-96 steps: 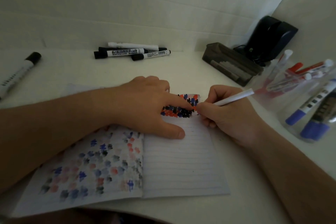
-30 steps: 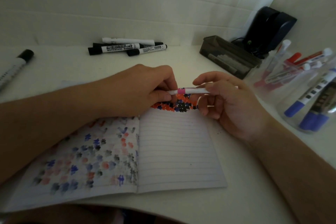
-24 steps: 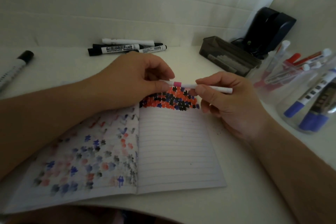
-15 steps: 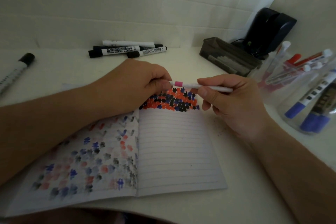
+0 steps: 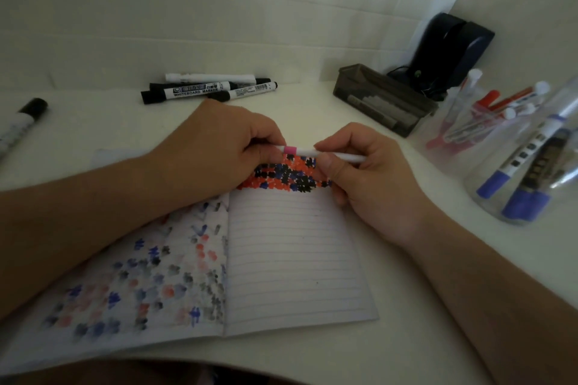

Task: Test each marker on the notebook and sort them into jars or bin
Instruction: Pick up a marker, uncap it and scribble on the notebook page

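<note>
An open lined notebook (image 5: 294, 259) lies in front of me, with red, blue and black test marks along the top of its right page. Above those marks I hold a thin white marker (image 5: 308, 151) with a pink band level between both hands. My right hand (image 5: 366, 178) pinches its barrel. My left hand (image 5: 219, 147) grips its left end, which is hidden in my fingers. A clear jar (image 5: 463, 134) with red markers and a clear jar (image 5: 528, 178) with blue markers stand at the right.
Three markers (image 5: 206, 91) lie together at the back of the white table, and one black-capped marker (image 5: 22, 125) lies at the far left. A dark open bin (image 5: 381, 100) and a dark blue device (image 5: 450, 50) stand at the back right.
My right hand was marking the page with the marker while my left hand pressed on the notebook. Now both hands hold the marker level above the page, my left hand closed over its end.
</note>
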